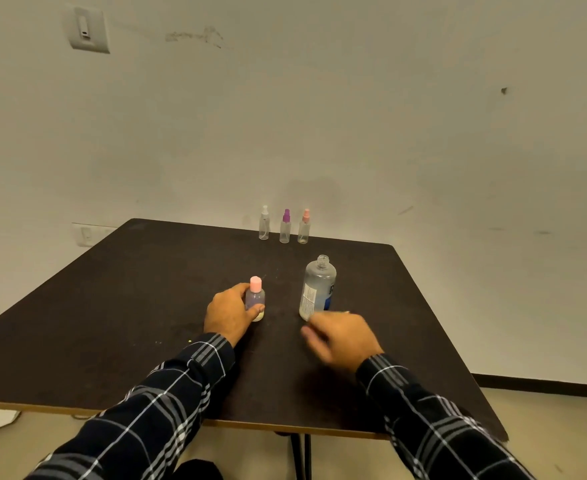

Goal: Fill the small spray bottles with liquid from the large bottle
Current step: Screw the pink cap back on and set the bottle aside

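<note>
wrapped around a small pink-capped bottle (256, 299) just left of the frame's centre, the left hand (231, 315) grips its clear body from the left side, thumb across the front near the base; the bottle stands upright on the dark table (112, 306). to the right, the right hand (342, 336) hovers blurred, fingers loosely curled and holding nothing, its knuckles just in front of the foot of the large bottle (317, 289); whether it touches the bottle i cannot tell. that large clear bottle stands upright with its neck uncapped, a white and blue label on its lower half, near the small bottle but apart from it. both forearms wear dark plaid sleeves (153, 410) entering from the bottom of the frame. at the table's far edge, above centre, three small spray bottles stand in a row close together: a white-topped one (264, 223), a purple-topped one (285, 226) and a pink-topped one (304, 226). a wall switch (88, 29) sits in the upper left.
</note>
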